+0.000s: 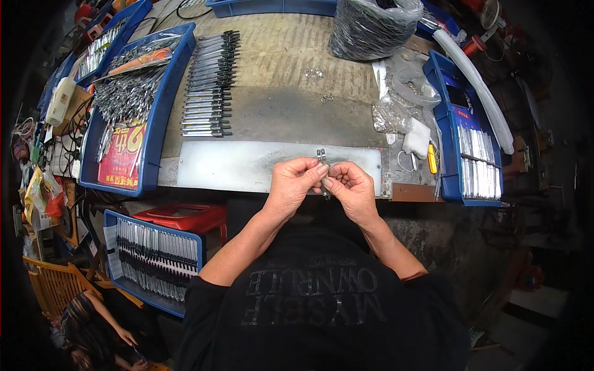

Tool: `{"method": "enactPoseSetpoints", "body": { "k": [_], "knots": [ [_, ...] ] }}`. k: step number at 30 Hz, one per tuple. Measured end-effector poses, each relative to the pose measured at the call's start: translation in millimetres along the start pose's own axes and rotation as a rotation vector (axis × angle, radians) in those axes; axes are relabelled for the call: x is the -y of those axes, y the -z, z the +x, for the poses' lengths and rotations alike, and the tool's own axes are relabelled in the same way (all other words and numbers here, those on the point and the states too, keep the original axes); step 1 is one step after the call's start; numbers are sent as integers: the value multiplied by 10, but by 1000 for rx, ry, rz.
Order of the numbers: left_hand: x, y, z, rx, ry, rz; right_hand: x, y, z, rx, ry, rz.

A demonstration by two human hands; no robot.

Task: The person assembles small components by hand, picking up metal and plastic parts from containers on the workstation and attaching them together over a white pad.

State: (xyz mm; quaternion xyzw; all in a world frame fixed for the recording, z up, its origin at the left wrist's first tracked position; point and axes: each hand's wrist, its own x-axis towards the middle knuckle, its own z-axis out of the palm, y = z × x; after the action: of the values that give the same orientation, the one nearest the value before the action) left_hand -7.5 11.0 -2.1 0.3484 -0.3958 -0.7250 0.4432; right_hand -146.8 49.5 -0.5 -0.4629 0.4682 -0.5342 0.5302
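In front of my chest, over a white board (241, 162) at the table's near edge, both hands meet on one slim dark metal strip (321, 156). My left hand (296, 182) pinches it between thumb and fingers. From the other side my right hand (350, 188) grips its lower part, with the thumb tip close to the left thumb. The strip stands nearly upright in the picture and its top end shows a silvery band. Fingers cover its middle. Farther left lies a row of slim silver strips with black ends (210, 83), side by side.
A blue bin (148, 139) of loose metal strips stands left; another blue bin (455, 151) holds silver strips at right. Near it lie a yellow-handled tool (432, 159) and plastic bags of small parts (393, 114). A black bag (374, 31) sits behind. Below left are a strip-filled crate (154, 263), a red stool (185, 215) and another person (93, 324).
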Motion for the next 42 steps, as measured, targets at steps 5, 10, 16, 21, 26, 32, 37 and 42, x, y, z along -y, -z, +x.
{"method": "enactPoseSetpoints", "body": {
  "k": [5,10,16,21,26,32,37,42],
  "knots": [
    [-3,0,1,-6,9,-1,1,4,6,-3,-4,-45],
    [-2,11,9,6,19,17,33,8,21,21,-4,-78],
    [7,9,17,-11,22,22,47,24,29,44,-37,-92],
    [-13,53,26,44,-9,40,27,47,40,50,-51,-97],
    [-85,105,-6,82,12,124,196,256,194,159,68,-327],
    [-174,82,-66,302,-184,635,383,259,280,412,158,-559],
    [-222,69,-39,334,-25,581,331,246,249,286,166,-542],
    [-53,51,-10,286,-159,730,85,164,234,54,128,-418]
  ]
}}
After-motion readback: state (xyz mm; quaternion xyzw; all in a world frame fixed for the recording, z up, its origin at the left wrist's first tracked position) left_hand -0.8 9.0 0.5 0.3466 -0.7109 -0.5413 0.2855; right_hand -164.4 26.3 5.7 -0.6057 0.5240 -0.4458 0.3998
